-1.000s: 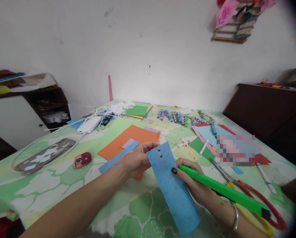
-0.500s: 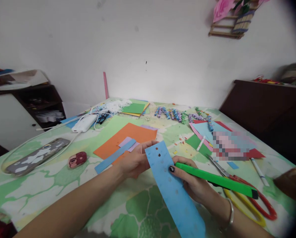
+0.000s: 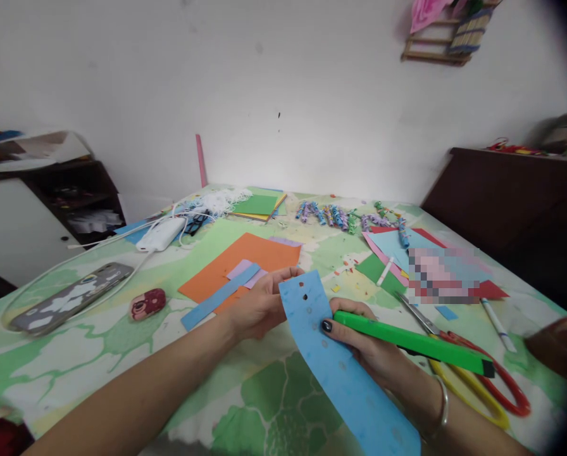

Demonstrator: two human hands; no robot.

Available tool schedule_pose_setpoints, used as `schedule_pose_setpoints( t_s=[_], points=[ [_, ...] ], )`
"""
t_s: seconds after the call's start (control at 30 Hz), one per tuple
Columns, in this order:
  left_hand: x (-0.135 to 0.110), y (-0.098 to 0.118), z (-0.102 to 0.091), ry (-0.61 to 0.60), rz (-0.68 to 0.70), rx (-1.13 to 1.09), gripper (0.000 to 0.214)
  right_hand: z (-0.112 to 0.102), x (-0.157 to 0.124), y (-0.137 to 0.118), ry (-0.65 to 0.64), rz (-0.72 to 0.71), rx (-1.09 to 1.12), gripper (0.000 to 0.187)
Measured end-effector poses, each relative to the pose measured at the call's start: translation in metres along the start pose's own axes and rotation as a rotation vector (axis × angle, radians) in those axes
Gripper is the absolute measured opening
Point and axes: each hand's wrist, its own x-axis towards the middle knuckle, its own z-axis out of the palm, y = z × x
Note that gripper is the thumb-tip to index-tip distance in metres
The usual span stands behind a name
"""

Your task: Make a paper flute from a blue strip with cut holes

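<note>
A blue paper strip (image 3: 331,354) with two small cut holes near its upper end and a row of grey marks hangs slanted above the table. My left hand (image 3: 264,304) grips its upper left edge, the fingertips partly hidden behind the paper. On the other edge, my right hand (image 3: 364,335) pinches the strip under its thumb. That same hand also holds a green utility knife (image 3: 416,339), its body pointing back toward the lower right. Below the knife lie scissors (image 3: 454,367) with red and yellow handles.
Orange paper (image 3: 245,259), a narrow blue strip (image 3: 219,297), a phone (image 3: 69,299) and a dark red oval case (image 3: 147,304) lie to the left. Rolled paper pieces (image 3: 343,217) stretch across the back. White pens (image 3: 498,324) and coloured sheets (image 3: 388,244) are at the right.
The strip's lower end has swung to the right, and the paper now bends more. Both hands keep nearly the same place and hold.
</note>
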Motion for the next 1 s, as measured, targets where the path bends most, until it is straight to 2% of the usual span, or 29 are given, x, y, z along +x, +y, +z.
schedule_pose_setpoints(
  t_s=[0.13, 0.27, 0.37, 0.53, 0.73, 0.83, 1.0],
  points=[
    [0.002, -0.001, 0.001, 0.04, 0.037, -0.001, 0.023, -0.007, 0.009, 0.01, -0.055, -0.084, -0.064, 0.025],
    [0.002, 0.0, -0.001, 0.115, 0.109, 0.048, 0.026, -0.013, 0.015, 0.014, 0.056, -0.198, -0.16, 0.027],
    [0.001, 0.002, -0.002, 0.145, 0.128, 0.082, 0.027, -0.012, 0.014, 0.01, 0.067, -0.236, -0.183, 0.024],
    [0.001, 0.0, 0.0, 0.156, 0.209, 0.079, 0.028, -0.007, 0.012, 0.006, -0.059, -0.239, -0.126, 0.018],
    [0.004, -0.008, 0.0, 0.231, 0.233, -0.002, 0.029, -0.006, 0.013, 0.011, 0.006, -0.25, -0.058, 0.019],
    [0.004, -0.009, 0.0, 0.219, 0.191, -0.011, 0.026, -0.006, 0.013, 0.011, 0.011, -0.233, -0.047, 0.02],
    [0.0, -0.003, 0.006, 0.112, 0.049, 0.001, 0.023, -0.007, 0.011, 0.009, -0.022, -0.188, -0.039, 0.02]
  ],
)
